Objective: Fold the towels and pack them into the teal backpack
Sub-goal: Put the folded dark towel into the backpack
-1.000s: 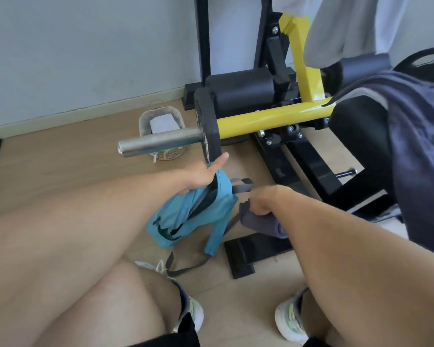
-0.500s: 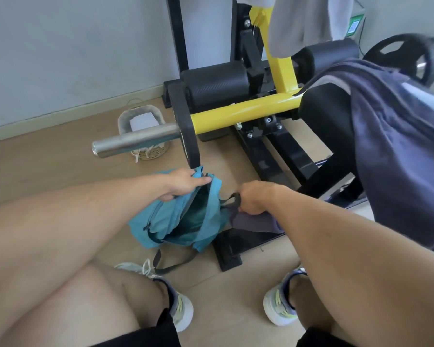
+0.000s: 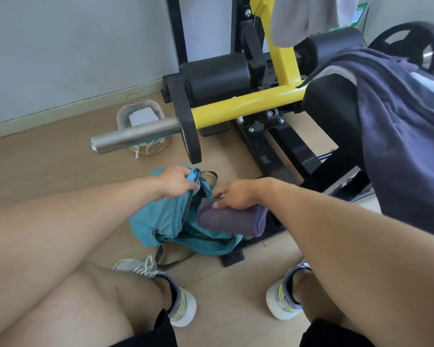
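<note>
The teal backpack [image 3: 166,221] lies on the floor (between two sneakers), its mouth pinched open by the left hand [image 3: 176,182]. A folded purple towel [image 3: 232,220] is gripped at the opening by the right hand [image 3: 236,195]. A yellow bar [image 3: 246,106] stands beyond.

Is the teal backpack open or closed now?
Open. The left hand pulls up the edge of the backpack, its mouth gapes, and the right hand presses a folded purple towel at the opening.

Wooden floor [image 3: 48,169] carries teal backpack [image 3: 161,221], wicker basket [image 3: 148,144], machine base [image 3: 273,156].
</note>
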